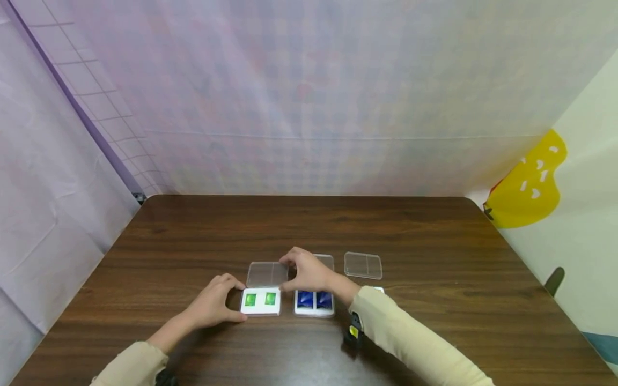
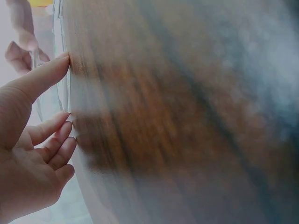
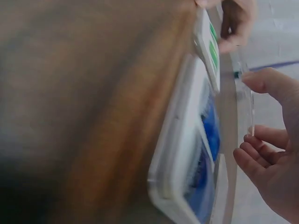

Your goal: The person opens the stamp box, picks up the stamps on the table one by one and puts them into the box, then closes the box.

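My left hand [image 1: 212, 303] holds a shallow clear plastic case [image 1: 260, 312] at its left side, thumb at the near corner and fingertips at the far one. Inside lies a white card [image 1: 260, 305] with two green pictures. My right hand [image 1: 311, 272] pinches a clear lid [image 1: 267, 274] by its right edge, between thumb and fingers. That lid is raised just beyond the green-picture case; the right wrist view shows the lid [image 3: 245, 109] standing apart from the cases. Below the right hand sits a second case [image 1: 314, 313] with two dark blue pictures, partly covered by the hand.
Another clear lid [image 1: 363, 266] lies farther right on the brown wooden table [image 1: 434, 241]. Behind the right hand shows part of one more lid [image 1: 326, 260]. A white edge [image 1: 379, 289] peeks out beyond the right sleeve. Pale curtains [image 1: 309, 96] hang past the far table edge.
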`<state>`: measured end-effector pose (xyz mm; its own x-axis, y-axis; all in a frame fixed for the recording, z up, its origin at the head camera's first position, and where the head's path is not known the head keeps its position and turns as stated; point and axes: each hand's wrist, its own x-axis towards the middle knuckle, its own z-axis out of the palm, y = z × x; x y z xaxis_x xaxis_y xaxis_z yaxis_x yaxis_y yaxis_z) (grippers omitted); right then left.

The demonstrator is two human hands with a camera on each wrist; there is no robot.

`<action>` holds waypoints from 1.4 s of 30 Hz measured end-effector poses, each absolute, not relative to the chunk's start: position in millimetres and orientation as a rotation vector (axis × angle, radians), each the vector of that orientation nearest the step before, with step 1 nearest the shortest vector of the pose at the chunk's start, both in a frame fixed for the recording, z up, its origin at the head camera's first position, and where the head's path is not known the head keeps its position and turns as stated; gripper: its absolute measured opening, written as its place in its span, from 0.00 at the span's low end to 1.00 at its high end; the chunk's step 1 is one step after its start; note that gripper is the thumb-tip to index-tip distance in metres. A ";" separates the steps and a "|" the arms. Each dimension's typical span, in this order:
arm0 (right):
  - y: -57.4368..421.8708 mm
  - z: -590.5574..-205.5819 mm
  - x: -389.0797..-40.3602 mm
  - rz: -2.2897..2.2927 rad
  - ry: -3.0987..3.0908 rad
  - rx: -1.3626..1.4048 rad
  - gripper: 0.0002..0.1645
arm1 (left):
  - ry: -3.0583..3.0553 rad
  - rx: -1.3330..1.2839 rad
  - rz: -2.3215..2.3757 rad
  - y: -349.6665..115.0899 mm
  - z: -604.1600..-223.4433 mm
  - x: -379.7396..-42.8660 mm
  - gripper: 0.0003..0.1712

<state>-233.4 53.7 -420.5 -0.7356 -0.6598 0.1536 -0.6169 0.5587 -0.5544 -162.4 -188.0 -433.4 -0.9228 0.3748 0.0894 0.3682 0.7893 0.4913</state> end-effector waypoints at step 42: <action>32.6 -423.0 -196.9 -0.427 2.801 -1.236 0.31 | 2.983 0.717 0.665 -190.2 -426.8 -158.3 0.31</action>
